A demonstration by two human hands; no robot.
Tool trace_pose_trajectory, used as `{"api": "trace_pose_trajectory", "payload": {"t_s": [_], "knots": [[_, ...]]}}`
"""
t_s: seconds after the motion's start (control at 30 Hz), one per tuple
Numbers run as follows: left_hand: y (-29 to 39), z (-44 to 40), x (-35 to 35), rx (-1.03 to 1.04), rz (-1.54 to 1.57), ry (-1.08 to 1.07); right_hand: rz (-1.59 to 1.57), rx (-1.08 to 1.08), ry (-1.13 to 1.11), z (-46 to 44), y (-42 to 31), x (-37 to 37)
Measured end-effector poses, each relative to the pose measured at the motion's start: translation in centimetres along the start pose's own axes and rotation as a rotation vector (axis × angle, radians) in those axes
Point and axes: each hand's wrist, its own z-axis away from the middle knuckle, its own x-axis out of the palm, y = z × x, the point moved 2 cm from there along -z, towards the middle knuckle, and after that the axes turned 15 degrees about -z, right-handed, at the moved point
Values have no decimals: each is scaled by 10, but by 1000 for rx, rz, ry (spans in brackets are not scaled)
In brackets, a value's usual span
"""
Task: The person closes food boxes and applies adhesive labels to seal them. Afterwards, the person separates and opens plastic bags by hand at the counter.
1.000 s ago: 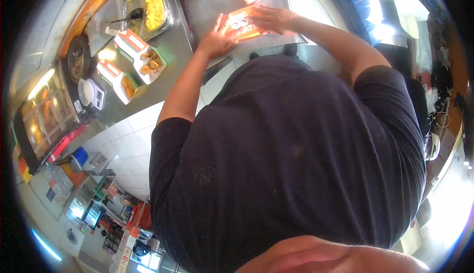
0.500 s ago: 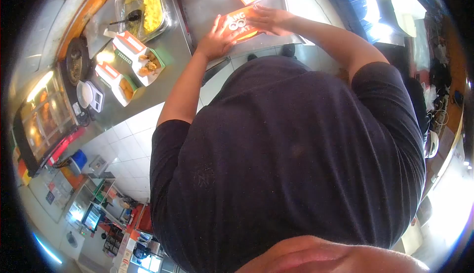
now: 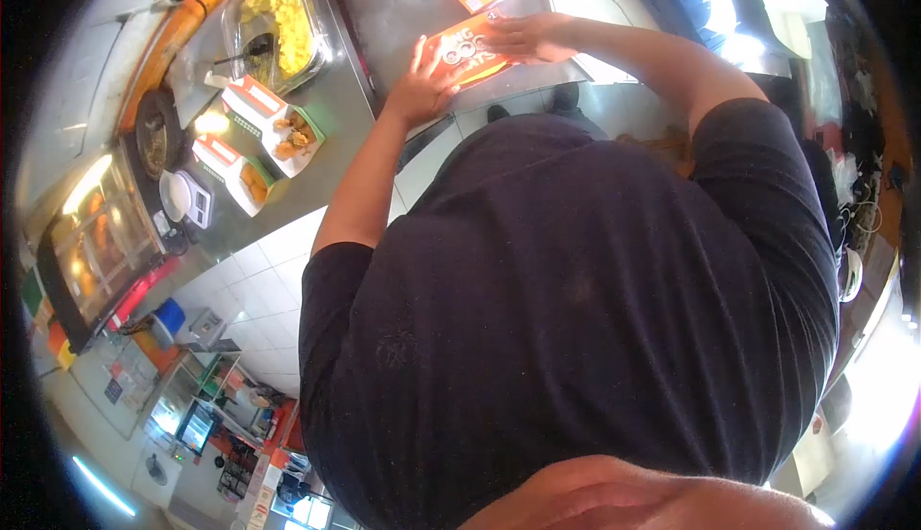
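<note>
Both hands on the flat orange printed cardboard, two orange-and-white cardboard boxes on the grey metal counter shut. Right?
Not quite: the two orange-and-white cardboard boxes on the grey metal counter are open, browned food pieces showing, per the head view. Left hand and right hand are on the flat orange printed cardboard.

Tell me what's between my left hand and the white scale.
The head view shows an open food carton nearer your left hand, then a second carton nearer the white scale, with some bare metal counter showing.
</note>
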Motion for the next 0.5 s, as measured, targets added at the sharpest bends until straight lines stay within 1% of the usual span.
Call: {"api": "trace_pose_trajectory", "payload": {"t_s": [0.07, 0.13, 0.27, 0.37, 0.47, 0.5], "knots": [[0, -3, 2, 2, -5, -16, 36, -24, 2, 1, 0, -1], [0, -2, 2, -2, -14, -53, 27, 8, -14, 0, -4, -3], [0, -3, 2, 5, -26, -39, 105, 30, -32, 0, -6, -1], [-1, -3, 4, -2, -29, -48, 57, 35, 0, 1, -3, 0], [0, -2, 2, -20, 8, -64, 82, 52, -35, 4, -6, 7], [3, -2, -2, -30, 13, -66, -36, 155, -50, 4, -7, 12]]}}
